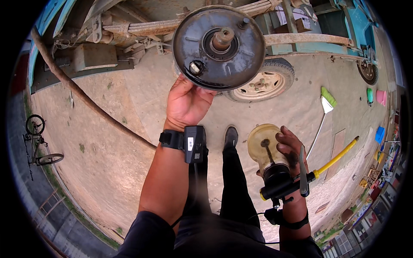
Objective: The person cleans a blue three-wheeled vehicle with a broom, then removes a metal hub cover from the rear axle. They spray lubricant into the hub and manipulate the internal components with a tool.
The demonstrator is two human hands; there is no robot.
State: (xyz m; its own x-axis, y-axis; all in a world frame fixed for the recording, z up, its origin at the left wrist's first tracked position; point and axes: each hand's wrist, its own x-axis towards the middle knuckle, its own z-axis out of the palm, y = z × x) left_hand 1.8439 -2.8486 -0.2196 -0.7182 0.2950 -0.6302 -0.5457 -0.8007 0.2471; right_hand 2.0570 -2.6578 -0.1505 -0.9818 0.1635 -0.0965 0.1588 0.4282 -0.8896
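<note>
A dark, greasy brake drum (189, 43) faces me at the top middle, with a rusty stub shaft (223, 38) at its centre. Low on its face is a round hole (196, 67) with shiny metal inside and dark wet oil beneath. My left hand (189, 103) is palm up at the lower rim, its fingers curled behind the edge and partly hidden. In my right hand (290, 148) is a pump oil can (260, 142). It has a translucent yellowish body with dark oil inside, a black head, a grey lever and a yellow spout (335, 157) pointing up and right.
Behind the drum are a vehicle's rusty leaf springs (146, 26) and a wheel with a tyre (262, 84). A long wooden pole (81, 92) slants across the left. A green broom (328, 101) lies at right, a bicycle (41, 146) at far left.
</note>
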